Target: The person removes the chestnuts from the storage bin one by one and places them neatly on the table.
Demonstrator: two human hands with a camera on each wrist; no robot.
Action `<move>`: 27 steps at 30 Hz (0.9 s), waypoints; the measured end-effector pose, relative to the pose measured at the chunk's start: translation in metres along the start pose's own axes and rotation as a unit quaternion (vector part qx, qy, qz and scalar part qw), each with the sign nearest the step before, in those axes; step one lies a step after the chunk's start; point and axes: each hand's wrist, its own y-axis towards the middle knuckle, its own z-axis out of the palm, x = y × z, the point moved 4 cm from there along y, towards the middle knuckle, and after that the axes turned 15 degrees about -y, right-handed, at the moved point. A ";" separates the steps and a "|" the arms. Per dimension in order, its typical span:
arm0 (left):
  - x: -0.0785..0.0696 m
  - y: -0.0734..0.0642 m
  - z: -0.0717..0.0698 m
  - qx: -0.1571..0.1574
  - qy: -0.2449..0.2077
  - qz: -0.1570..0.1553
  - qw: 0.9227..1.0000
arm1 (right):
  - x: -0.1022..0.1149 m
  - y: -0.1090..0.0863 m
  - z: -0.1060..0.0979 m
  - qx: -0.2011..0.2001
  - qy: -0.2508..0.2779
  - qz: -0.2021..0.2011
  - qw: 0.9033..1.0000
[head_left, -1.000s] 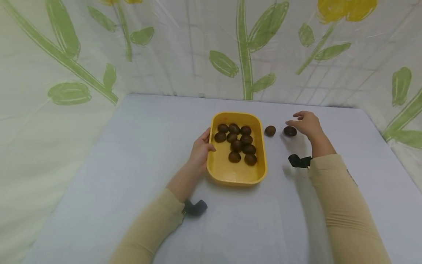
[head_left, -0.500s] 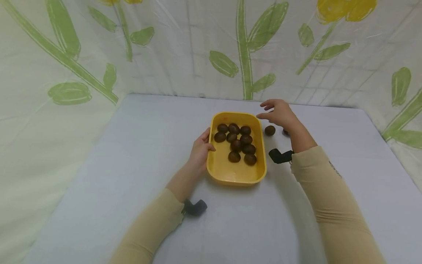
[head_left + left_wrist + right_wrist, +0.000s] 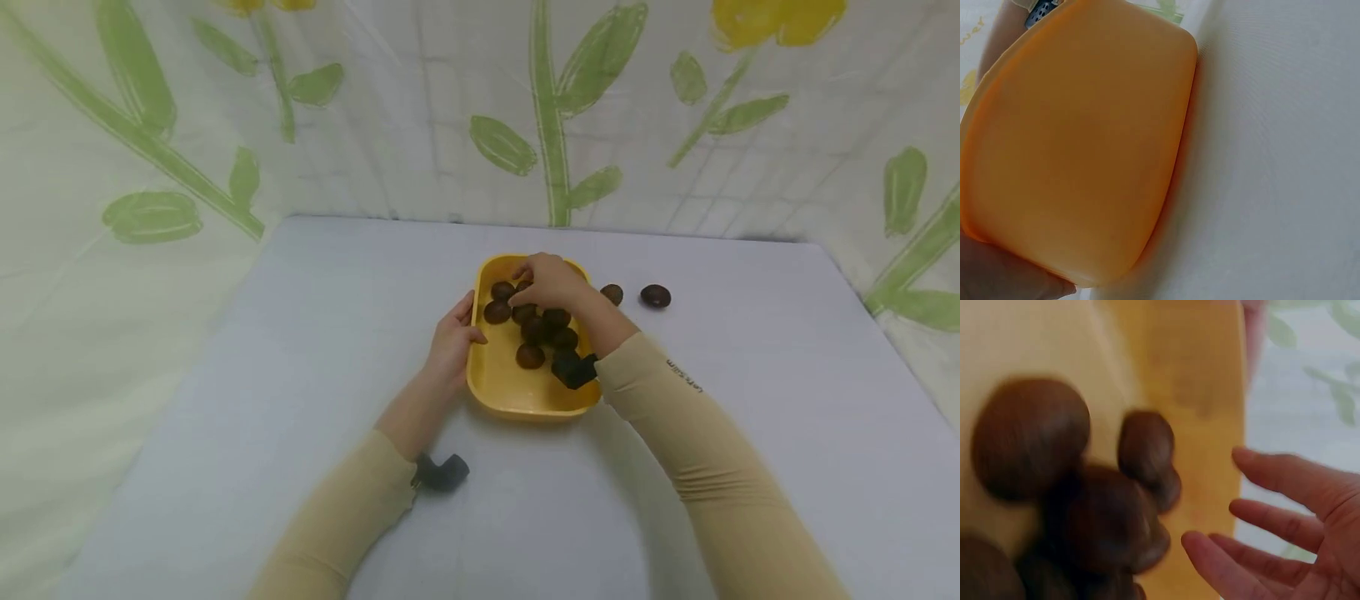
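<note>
My left hand (image 3: 448, 346) grips the left wall of a yellow plastic basin (image 3: 501, 402), thumb over the rim and fingers outside. In the left wrist view the basin's outer wall (image 3: 1085, 137) fills most of the picture. Several dark brown, smooth egg-shaped objects (image 3: 530, 357) lie in the basin, mostly towards its back and right; their kind is unclear. Above them hovers my right hand (image 3: 553, 282), hiding some. The right wrist view shows the right hand (image 3: 1291, 531) with fingers apart and nothing between them, beside the blurred brown objects (image 3: 1032, 437).
Two more brown egg-shaped objects lie on the white tabletop (image 3: 337, 333) right of the basin: one close to its wall (image 3: 612, 293), partly behind the right arm, one farther right (image 3: 656, 296). A flower-patterned curtain (image 3: 375, 125) hangs behind the table's back edge.
My right hand has moved left from beside the rightmost brown object, past the basin's back right corner, to over the basin. The left hand keeps its grip, and the basin stays in place.
</note>
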 end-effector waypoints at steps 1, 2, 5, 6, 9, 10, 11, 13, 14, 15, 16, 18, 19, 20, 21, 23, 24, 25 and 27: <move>0.000 0.000 0.000 0.002 -0.001 0.000 1.000 | 0.004 0.002 0.004 0.003 -0.009 -0.004 1.000; 0.000 0.000 0.000 0.003 0.000 0.000 1.000 | 0.008 0.003 0.007 0.002 -0.017 -0.008 1.000; -0.001 0.000 -0.001 0.004 0.005 0.004 1.000 | 0.016 0.009 0.015 -0.009 -0.042 -0.027 0.999; -0.001 0.000 -0.001 0.004 0.005 0.005 1.000 | 0.018 0.011 0.018 -0.010 -0.046 -0.033 0.998; -0.001 0.001 -0.001 0.005 0.003 0.008 1.000 | 0.021 0.015 0.025 -0.010 -0.066 -0.047 0.997; -0.001 0.001 -0.001 0.005 0.001 0.008 1.000 | 0.022 0.017 0.028 -0.009 -0.071 -0.048 0.996; -0.001 0.001 -0.002 0.005 -0.001 0.007 1.000 | 0.022 0.018 0.031 -0.007 -0.078 -0.046 0.996; 0.000 0.001 -0.001 0.007 -0.002 0.006 1.000 | 0.023 0.020 0.036 -0.011 -0.096 -0.048 0.994; 0.000 0.001 -0.001 0.006 -0.004 0.006 1.000 | 0.024 0.021 0.039 -0.014 -0.105 -0.047 0.993; 0.000 0.001 -0.001 0.006 -0.004 0.005 1.000 | 0.024 0.022 0.041 -0.017 -0.115 -0.047 0.992; 0.000 0.001 -0.001 0.007 -0.004 0.005 1.000 | 0.025 0.023 0.044 -0.019 -0.125 -0.048 0.991; 0.000 0.002 -0.001 0.010 -0.003 0.005 1.000 | 0.027 0.024 0.047 -0.025 -0.138 -0.052 0.989; 0.001 0.002 -0.001 0.010 -0.002 0.005 1.000 | 0.028 0.024 0.048 -0.027 -0.141 -0.056 0.988; 0.001 0.002 -0.001 0.010 -0.001 0.006 1.000 | 0.029 0.024 0.049 -0.027 -0.142 -0.058 0.988; 0.001 0.002 -0.001 0.012 0.002 0.007 1.000 | 0.031 0.024 0.049 -0.027 -0.140 -0.061 0.988; 0.001 0.002 -0.001 0.012 0.003 0.009 1.000 | 0.032 0.024 0.050 -0.025 -0.132 -0.063 0.989; 0.001 0.002 -0.002 0.010 0.004 0.008 1.000 | 0.032 0.024 0.049 -0.024 -0.126 -0.063 0.990; 0.001 0.001 -0.002 0.010 0.004 0.007 1.000 | 0.032 0.023 0.048 -0.025 -0.121 -0.063 0.990; 0.001 0.001 -0.002 0.010 0.006 0.006 1.000 | 0.030 0.022 0.046 -0.028 -0.105 -0.061 0.992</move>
